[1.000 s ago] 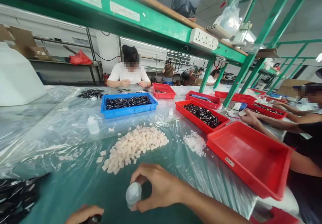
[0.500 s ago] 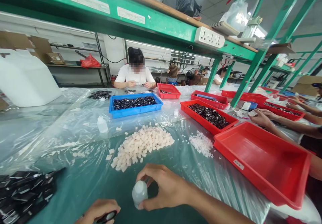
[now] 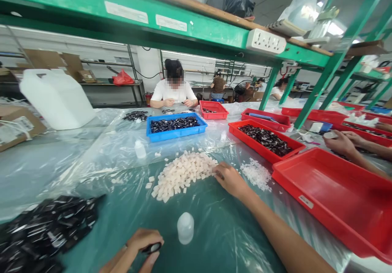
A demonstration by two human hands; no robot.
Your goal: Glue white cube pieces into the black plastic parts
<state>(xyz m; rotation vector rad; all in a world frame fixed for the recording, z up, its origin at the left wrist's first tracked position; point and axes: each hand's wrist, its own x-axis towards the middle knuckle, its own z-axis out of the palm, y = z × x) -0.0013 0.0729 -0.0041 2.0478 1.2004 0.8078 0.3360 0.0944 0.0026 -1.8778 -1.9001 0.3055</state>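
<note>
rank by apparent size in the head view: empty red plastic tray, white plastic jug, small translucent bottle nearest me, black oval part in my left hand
1. empty red plastic tray
2. white plastic jug, though farther off
3. small translucent bottle
4. black oval part in left hand

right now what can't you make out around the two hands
Head view, small black part in the left hand: mostly covered by the fingers, shape unclear.
Head view, right hand at the pile of white blocks: its own back hides whether it grips one.
Head view, heap of black pieces: blurred, cut off by the left edge.
Head view, label on the red tray: too small to read.
</note>
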